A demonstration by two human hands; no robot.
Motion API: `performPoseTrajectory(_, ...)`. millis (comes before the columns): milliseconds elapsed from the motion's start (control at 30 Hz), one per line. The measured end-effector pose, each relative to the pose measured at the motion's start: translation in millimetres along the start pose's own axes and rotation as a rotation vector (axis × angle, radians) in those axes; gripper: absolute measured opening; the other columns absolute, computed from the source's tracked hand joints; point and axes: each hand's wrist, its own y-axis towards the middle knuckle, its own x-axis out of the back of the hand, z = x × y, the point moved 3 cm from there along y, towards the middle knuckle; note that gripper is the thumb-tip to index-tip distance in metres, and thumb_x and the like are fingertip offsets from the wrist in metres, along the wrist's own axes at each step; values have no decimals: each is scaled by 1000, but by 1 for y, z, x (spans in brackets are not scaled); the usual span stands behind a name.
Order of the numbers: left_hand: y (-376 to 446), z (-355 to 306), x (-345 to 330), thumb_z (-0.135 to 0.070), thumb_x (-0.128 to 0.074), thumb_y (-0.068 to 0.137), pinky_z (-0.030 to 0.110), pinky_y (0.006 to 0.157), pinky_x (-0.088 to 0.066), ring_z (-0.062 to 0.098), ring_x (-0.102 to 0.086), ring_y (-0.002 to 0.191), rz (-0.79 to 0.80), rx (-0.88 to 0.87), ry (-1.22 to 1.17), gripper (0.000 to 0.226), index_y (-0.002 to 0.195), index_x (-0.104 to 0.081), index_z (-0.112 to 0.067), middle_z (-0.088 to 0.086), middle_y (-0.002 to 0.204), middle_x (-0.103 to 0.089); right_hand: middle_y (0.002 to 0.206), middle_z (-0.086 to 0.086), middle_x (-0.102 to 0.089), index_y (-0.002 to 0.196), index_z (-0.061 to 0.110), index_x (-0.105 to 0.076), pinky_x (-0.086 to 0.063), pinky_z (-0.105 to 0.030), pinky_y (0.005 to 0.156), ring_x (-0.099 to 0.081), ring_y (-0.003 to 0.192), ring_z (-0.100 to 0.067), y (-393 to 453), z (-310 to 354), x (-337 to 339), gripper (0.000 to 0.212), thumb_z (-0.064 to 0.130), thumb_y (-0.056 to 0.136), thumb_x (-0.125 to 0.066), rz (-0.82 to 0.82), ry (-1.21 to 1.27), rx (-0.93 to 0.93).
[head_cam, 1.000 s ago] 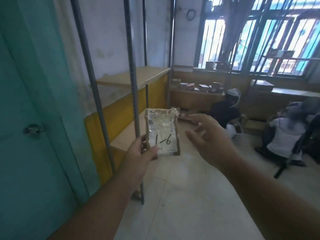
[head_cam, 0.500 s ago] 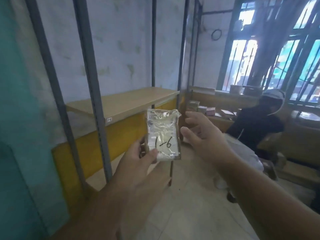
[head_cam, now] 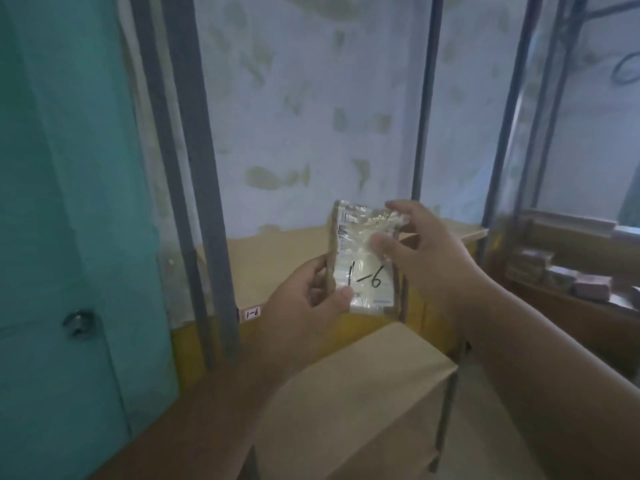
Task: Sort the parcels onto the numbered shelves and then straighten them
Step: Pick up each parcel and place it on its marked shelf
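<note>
A small flat parcel [head_cam: 363, 268] wrapped in clear tape, with "1-6" handwritten on it, stands upright in front of me. My left hand [head_cam: 311, 299] grips its lower left edge, thumb on the front. My right hand [head_cam: 426, 258] pinches its upper right corner, thumb over the front. Behind the parcel is a wooden shelf board [head_cam: 273, 261] whose front edge carries a small white tag marked "1-6" [head_cam: 252, 313]. A lower wooden shelf board [head_cam: 374, 386] lies beneath my arms.
Grey metal shelf posts [head_cam: 204, 188] rise at left and further back [head_cam: 424, 109]. A teal door with a round knob [head_cam: 79, 323] fills the left side. Several small parcels [head_cam: 561, 277] sit on a wooden ledge at the far right. A stained white wall stands behind.
I have moved closer and turned left toward the shelf; the seated people and window are out of view. My right hand, open beside the parcel before, now pinches its upper right corner.
</note>
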Motion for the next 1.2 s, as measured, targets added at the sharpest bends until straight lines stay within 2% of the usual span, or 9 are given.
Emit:
performPoseTrajectory(133,35,4,11,-35,-68,89,38,89,-59,3,-71,91,-93,7,142,35,111,-57,-59,-25,102,-70,97,6,-71,123,37,-55,-62,-40,75,-73,82,-18,66,-11,-18,39,43,88,-71,191,96,-7)
performPoseTrajectory(233,46,6,24,-39,-72,88,25,74,-56,-2,-69,85,-189,36,287,52,131,-46,-54,-33,99,-60,83,1,-73,108,29,-60,-59,-56,77,-72,79,-32,109,-18,-46,28,36,86,-76,278,197,52)
performPoseTrajectory(333,52,7,28,-39,-76,84,20,72,-53,-7,-66,87,-346,73,513,68,141,-39,-49,-25,108,-61,89,-12,-73,104,21,-60,-57,-61,79,-71,79,-36,146,-22,-83,27,30,86,-77,471,299,83)
performPoseTrajectory(467,54,5,21,-50,-75,82,9,66,-41,-14,-57,79,-499,227,921,50,127,-53,-46,-30,92,-59,86,-14,-73,104,18,-58,-61,-46,67,-67,66,-28,178,-25,-125,30,32,86,-78,726,256,113)
performPoseTrajectory(633,63,4,18,-56,-66,86,29,70,-47,11,-61,89,-554,484,1270,42,120,-61,-32,-12,100,-67,80,-15,-69,105,7,-56,-47,-29,46,-59,53,-20,188,-30,-166,31,30,92,-71,946,150,169)
performPoseTrajectory(800,75,-1,10,-56,-57,92,32,72,-48,16,-61,88,-548,582,1464,36,107,-65,-24,-4,99,-67,91,-20,-74,104,1,-65,-59,-36,63,-71,72,-31,190,-30,-182,35,32,89,-73,916,-40,307)
performPoseTrajectory(933,76,2,8,-49,-55,95,33,78,-51,18,-62,92,-575,593,1480,31,110,-64,-24,-3,103,-65,109,-9,-67,112,8,-62,-47,-31,70,-60,87,-22,191,-21,-170,39,39,90,-68,786,-196,498)
performPoseTrajectory(1067,61,2,-1,-43,-53,97,32,75,-50,16,-60,93,-690,415,1492,26,115,-60,-25,-6,107,-60,116,-2,-57,124,21,-57,-40,-29,73,-57,92,-15,179,-15,-132,45,50,90,-63,607,-126,614)
performPoseTrajectory(1200,23,0,-6,-37,-65,90,22,65,-36,6,-53,76,-814,246,1315,22,110,-64,-27,-14,95,-58,113,8,-55,124,29,-55,-43,-24,71,-55,89,-5,135,-1,-93,42,54,90,-61,573,-4,725)
